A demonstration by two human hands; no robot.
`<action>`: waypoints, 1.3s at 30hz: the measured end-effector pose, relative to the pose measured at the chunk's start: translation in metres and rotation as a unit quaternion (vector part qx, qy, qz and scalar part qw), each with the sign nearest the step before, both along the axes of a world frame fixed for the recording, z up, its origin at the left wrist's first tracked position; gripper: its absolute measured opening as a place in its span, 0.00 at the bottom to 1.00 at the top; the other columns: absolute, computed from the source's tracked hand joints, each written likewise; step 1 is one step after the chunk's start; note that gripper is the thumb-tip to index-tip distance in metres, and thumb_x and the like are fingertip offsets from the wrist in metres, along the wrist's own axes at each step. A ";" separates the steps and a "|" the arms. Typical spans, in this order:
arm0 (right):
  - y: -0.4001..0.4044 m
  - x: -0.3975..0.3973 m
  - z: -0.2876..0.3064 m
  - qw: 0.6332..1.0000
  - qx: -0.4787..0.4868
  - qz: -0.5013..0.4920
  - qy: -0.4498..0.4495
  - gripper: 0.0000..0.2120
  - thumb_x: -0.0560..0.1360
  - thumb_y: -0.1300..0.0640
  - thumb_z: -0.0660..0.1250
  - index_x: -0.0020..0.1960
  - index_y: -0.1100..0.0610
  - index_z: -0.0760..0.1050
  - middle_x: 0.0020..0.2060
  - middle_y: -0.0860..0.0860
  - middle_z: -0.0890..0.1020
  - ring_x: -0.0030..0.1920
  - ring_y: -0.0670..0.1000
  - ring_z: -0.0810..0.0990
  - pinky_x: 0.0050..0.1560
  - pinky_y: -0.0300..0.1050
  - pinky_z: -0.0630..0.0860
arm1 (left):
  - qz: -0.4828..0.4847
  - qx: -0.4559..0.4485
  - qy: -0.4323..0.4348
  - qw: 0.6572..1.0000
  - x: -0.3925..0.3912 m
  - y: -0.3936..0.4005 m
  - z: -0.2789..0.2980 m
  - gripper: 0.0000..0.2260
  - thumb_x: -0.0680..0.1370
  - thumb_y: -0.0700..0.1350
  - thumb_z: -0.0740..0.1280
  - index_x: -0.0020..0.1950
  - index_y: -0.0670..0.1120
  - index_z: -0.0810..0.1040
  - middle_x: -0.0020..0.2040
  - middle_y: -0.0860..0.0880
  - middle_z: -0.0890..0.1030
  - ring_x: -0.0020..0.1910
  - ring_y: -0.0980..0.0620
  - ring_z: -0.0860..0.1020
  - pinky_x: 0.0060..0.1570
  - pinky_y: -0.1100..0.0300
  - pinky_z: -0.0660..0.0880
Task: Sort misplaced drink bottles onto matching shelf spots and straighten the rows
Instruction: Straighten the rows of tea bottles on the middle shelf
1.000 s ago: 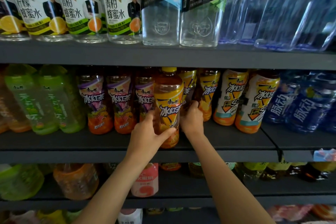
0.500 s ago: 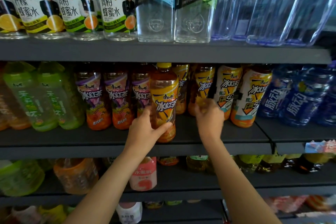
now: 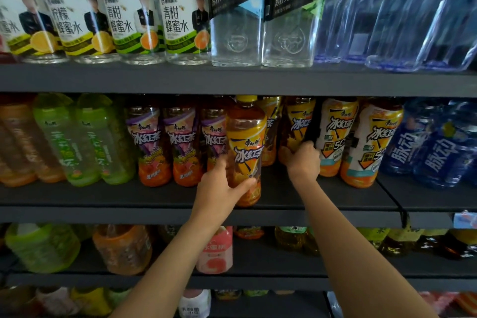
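On the middle shelf (image 3: 165, 195), my left hand (image 3: 220, 188) grips a yellow-labelled iced tea bottle (image 3: 246, 142) that stands upright near the shelf's front edge, ahead of its row. My right hand (image 3: 302, 161) grips the lower part of a second yellow iced tea bottle (image 3: 296, 121) further back and to the right; that bottle leans. Behind the front bottle a third yellow iced tea bottle (image 3: 271, 116) is partly hidden.
Purple-labelled iced tea bottles (image 3: 152, 142) stand left of my left hand, green tea bottles (image 3: 77, 137) further left. White-and-yellow iced tea bottles (image 3: 366, 142) and blue drink bottles (image 3: 438, 147) fill the right. Soda bottles (image 3: 235, 10) and honey water bottles line the top shelf; mixed drinks sit below.
My right hand moved right from beside the front bottle and took hold of the yellow iced tea bottle further back. My left hand kept its grip on the front bottle.
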State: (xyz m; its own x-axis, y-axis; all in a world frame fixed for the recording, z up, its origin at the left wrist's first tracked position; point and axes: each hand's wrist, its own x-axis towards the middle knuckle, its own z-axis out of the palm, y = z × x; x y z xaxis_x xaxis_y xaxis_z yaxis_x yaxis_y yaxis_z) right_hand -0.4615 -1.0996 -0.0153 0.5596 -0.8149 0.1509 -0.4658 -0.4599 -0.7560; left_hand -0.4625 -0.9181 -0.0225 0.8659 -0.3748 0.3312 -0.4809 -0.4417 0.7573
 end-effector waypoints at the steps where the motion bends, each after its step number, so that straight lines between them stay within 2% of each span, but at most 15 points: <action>1: 0.001 0.000 0.002 1.000 -0.001 0.000 0.003 0.24 0.76 0.52 0.66 0.64 0.66 0.65 0.60 0.63 0.74 0.60 0.63 0.74 0.54 0.55 0.73 | 0.001 0.002 0.002 1.000 0.000 0.000 0.000 0.29 0.71 0.53 0.72 0.68 0.47 0.67 0.61 0.51 0.77 0.61 0.53 0.75 0.61 0.54 0.73; 4: 0.000 -0.001 0.002 1.000 0.005 0.009 0.000 0.23 0.76 0.52 0.66 0.63 0.66 0.65 0.59 0.63 0.75 0.58 0.63 0.75 0.53 0.55 0.74 | 0.001 0.001 0.007 1.000 -0.001 -0.001 0.000 0.29 0.71 0.53 0.72 0.68 0.47 0.67 0.61 0.51 0.77 0.61 0.53 0.75 0.61 0.55 0.73; 7: -0.002 -0.011 -0.004 0.999 -0.002 0.023 -0.037 0.20 0.75 0.51 0.67 0.59 0.64 0.67 0.51 0.62 0.79 0.48 0.63 0.81 0.48 0.56 0.79 | 0.005 0.001 -0.004 1.000 -0.004 -0.003 0.001 0.28 0.72 0.51 0.72 0.68 0.46 0.68 0.61 0.51 0.77 0.61 0.52 0.75 0.61 0.56 0.73; 9: -0.002 -0.026 -0.010 0.995 -0.001 0.047 -0.091 0.14 0.76 0.53 0.65 0.57 0.61 0.69 0.45 0.57 0.81 0.39 0.56 0.83 0.40 0.49 0.80 | 0.012 0.009 -0.018 1.000 -0.006 -0.009 0.002 0.27 0.72 0.52 0.72 0.67 0.46 0.68 0.60 0.50 0.77 0.60 0.52 0.75 0.60 0.56 0.73; 11: 0.001 -0.042 -0.015 0.987 0.013 0.094 -0.133 0.05 0.78 0.58 0.63 0.53 0.56 0.71 0.40 0.52 0.81 0.27 0.44 0.79 0.29 0.34 0.75 | 0.015 0.016 -0.027 0.999 -0.008 -0.020 0.002 0.26 0.72 0.52 0.71 0.67 0.46 0.68 0.60 0.50 0.77 0.60 0.52 0.75 0.59 0.59 0.72; 13: 0.005 -0.052 -0.015 0.980 0.024 0.135 -0.148 0.03 0.78 0.60 0.61 0.51 0.54 0.72 0.39 0.49 0.81 0.22 0.41 0.75 0.24 0.30 0.71 | 0.011 0.024 -0.034 0.999 -0.009 -0.032 0.003 0.26 0.73 0.51 0.71 0.67 0.45 0.67 0.60 0.49 0.77 0.60 0.51 0.75 0.58 0.61 0.71; 19: -0.012 -0.048 -0.003 0.986 0.059 0.136 -0.077 0.11 0.78 0.63 0.60 0.60 0.62 0.72 0.44 0.53 0.79 0.30 0.45 0.79 0.20 0.31 0.70 | 0.028 0.040 -0.008 0.999 -0.003 -0.058 0.008 0.24 0.76 0.49 0.68 0.67 0.43 0.64 0.64 0.46 0.74 0.63 0.48 0.73 0.59 0.59 0.70; 24: -0.031 -0.052 -0.006 0.990 0.054 0.115 -0.058 0.14 0.78 0.63 0.61 0.63 0.61 0.71 0.49 0.55 0.79 0.29 0.46 0.78 0.21 0.35 0.70 | 0.042 0.067 0.002 0.997 0.012 -0.067 0.012 0.23 0.76 0.49 0.68 0.66 0.42 0.64 0.64 0.44 0.73 0.63 0.46 0.73 0.59 0.54 0.71; 27: -0.038 -0.058 -0.006 0.992 0.037 0.108 -0.057 0.13 0.77 0.63 0.62 0.62 0.61 0.72 0.47 0.53 0.79 0.29 0.47 0.78 0.21 0.35 0.70 | 0.048 0.058 -0.002 0.997 0.015 -0.070 0.010 0.24 0.76 0.49 0.68 0.67 0.42 0.63 0.64 0.44 0.73 0.63 0.46 0.73 0.58 0.55 0.72; 29: -0.039 -0.062 -0.006 0.993 0.020 0.099 -0.060 0.13 0.77 0.64 0.62 0.62 0.62 0.72 0.47 0.54 0.80 0.28 0.46 0.77 0.24 0.35 0.69 | 0.050 0.052 -0.005 0.997 0.014 -0.070 0.009 0.24 0.76 0.49 0.67 0.67 0.42 0.63 0.65 0.45 0.73 0.63 0.46 0.73 0.57 0.56 0.72; 33: -0.033 -0.065 0.001 0.993 -0.026 0.102 -0.062 0.15 0.77 0.64 0.62 0.63 0.64 0.72 0.52 0.57 0.80 0.28 0.44 0.77 0.27 0.28 0.70 | 0.056 0.049 -0.022 0.997 0.013 -0.071 0.006 0.25 0.77 0.49 0.67 0.68 0.43 0.62 0.66 0.45 0.72 0.63 0.47 0.73 0.56 0.58 0.72; 36: -0.025 -0.048 0.008 0.990 -0.063 0.119 -0.052 0.17 0.78 0.58 0.64 0.63 0.66 0.71 0.52 0.59 0.81 0.37 0.51 0.82 0.32 0.21 0.68 | 0.060 0.050 -0.003 0.997 0.011 -0.072 0.001 0.27 0.76 0.48 0.68 0.70 0.43 0.61 0.67 0.46 0.71 0.65 0.47 0.72 0.58 0.57 0.71; 38: -0.022 -0.029 0.012 0.990 -0.067 0.116 -0.052 0.18 0.77 0.56 0.65 0.61 0.66 0.70 0.51 0.59 0.80 0.44 0.56 0.82 0.37 0.30 0.74 | 0.060 0.064 0.023 0.996 0.008 -0.071 -0.007 0.28 0.76 0.47 0.68 0.72 0.44 0.60 0.67 0.45 0.71 0.66 0.47 0.71 0.60 0.56 0.70; 39: -0.020 -0.018 0.013 0.992 -0.061 0.103 -0.046 0.19 0.76 0.54 0.66 0.61 0.66 0.68 0.53 0.60 0.79 0.49 0.59 0.81 0.44 0.41 0.78 | 0.063 0.072 0.029 0.995 0.007 -0.069 -0.012 0.29 0.76 0.47 0.68 0.72 0.44 0.60 0.68 0.46 0.70 0.66 0.46 0.70 0.61 0.55 0.69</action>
State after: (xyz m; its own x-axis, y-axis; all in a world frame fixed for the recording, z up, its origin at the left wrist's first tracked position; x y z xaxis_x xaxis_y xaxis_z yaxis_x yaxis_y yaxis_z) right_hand -0.4797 -1.1195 -0.0024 0.6924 -0.6563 0.2997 -0.2841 -0.6298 -0.7230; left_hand -0.4559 -0.9876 -0.0341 0.9253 -0.3017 0.2296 -0.3717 -0.6017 0.7070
